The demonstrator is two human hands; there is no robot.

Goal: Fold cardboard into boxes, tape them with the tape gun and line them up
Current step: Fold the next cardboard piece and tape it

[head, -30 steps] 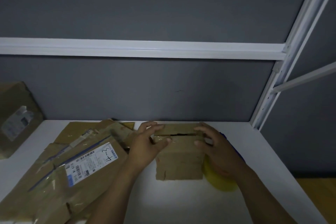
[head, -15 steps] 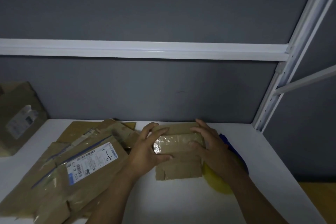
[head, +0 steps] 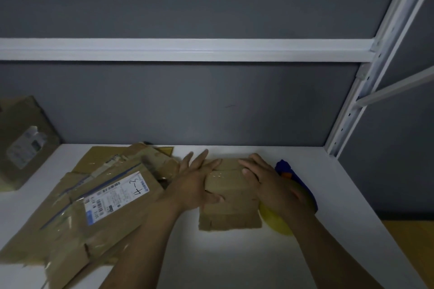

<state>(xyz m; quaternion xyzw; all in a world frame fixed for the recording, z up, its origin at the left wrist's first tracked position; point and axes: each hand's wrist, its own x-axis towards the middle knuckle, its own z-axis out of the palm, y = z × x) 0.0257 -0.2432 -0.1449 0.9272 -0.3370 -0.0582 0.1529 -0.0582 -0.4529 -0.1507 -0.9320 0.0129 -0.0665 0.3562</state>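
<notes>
**One small cardboard box [head: 231,195] closed — taping looks next**

The gap across its top, open a second ago, is gone. The left hand [head: 195,185] now fans straight fingers wide over it and the right hand [head: 270,185] presses flat. The box sits mid-table [head: 340,206]. One tape gun [head: 285,169] lies behind the right hand, one finished box [head: 23,143] stands far left, and there are several flattened cartons [head: 94,206] — the exact number is unclear.

Handwritten "4-3" legible on white shipping label [head: 116,195], which sits on flattened cardboard [head: 77,218]. Barcode and printed lines on the same label too small to read.
</notes>
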